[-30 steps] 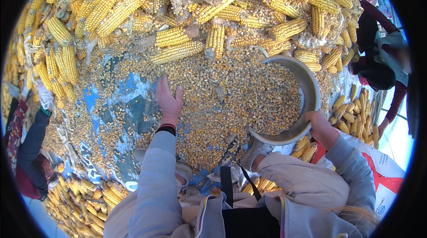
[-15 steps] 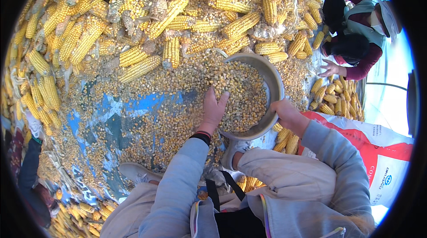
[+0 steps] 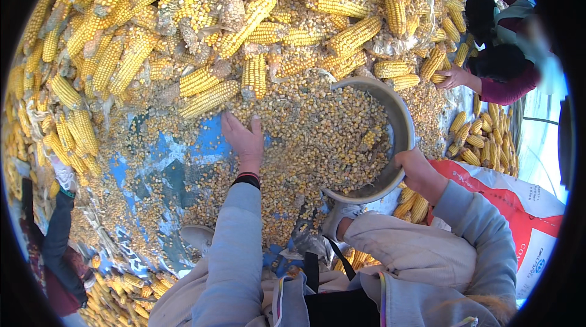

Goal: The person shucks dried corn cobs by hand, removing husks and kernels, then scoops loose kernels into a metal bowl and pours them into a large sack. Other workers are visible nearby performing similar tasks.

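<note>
Raking left hand (image 3: 244, 139) flat on kernels (image 3: 305, 144), right hand (image 3: 417, 169) gripping basin (image 3: 400, 120)

Heaped corn cobs (image 3: 201, 83) wall the far side, loose kernels (image 3: 287, 168) (low) passable, metal basin (image 3: 400, 122) blocks right

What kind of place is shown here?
Probably an outdoor farm spot for shelling maize: a big heap of yellow corn cobs, loose kernels spread on a blue tarpaulin sheet, and a round grey metal basin tipped into them.
</note>
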The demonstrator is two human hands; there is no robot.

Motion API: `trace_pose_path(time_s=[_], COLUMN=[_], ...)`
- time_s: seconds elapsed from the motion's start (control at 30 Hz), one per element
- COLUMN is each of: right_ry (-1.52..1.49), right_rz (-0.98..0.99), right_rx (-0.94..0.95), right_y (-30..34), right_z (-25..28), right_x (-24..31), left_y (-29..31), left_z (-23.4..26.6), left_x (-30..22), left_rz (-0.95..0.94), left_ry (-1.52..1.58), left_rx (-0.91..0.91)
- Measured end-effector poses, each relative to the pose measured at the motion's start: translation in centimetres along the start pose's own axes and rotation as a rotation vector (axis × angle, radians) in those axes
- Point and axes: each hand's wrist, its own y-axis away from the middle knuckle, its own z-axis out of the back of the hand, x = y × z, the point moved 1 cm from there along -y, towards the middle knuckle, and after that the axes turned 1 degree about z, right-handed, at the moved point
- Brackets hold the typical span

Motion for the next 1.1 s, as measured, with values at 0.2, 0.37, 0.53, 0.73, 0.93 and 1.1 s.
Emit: trace_pose_path(time_s=[0.2,0.37,0.53,0.73,0.93,1.1], right_ry=[1.389,0.654,-0.064,-0.067,0.032,0.006], right_rz=[0.759,0.360,-0.016,-0.047,0.018,-0.024], right_rx=[0.280,0.165,-0.089,-0.096,-0.095,-0.076], right_y=[-1.7,-2.9,-2.9,-3.3,-3.1,-1.9], right_z=[3.9,4.0,3.6,4.3,3.9,2.6], right_x=[-1.1,-2.1,-2.6,-2.6,-1.8,-0.7], left_y=[3.5,6.5,10.8,5.4,15.6,16.7], left_z=[-3.3,-4.2,-1.7,9.9,12.9,7.3], left_x=[-7.0,-13.8,-21.8,-10.9,4.2,0.1], left_rz=[-0.024,0.185,-0.426,-0.267,0.083,-0.022], left_ry=[0.340,0.794,0.700,0.175,-0.481,-0.248], left_rx=[0.326,0.625,0.848,0.224,0.315,0.274])
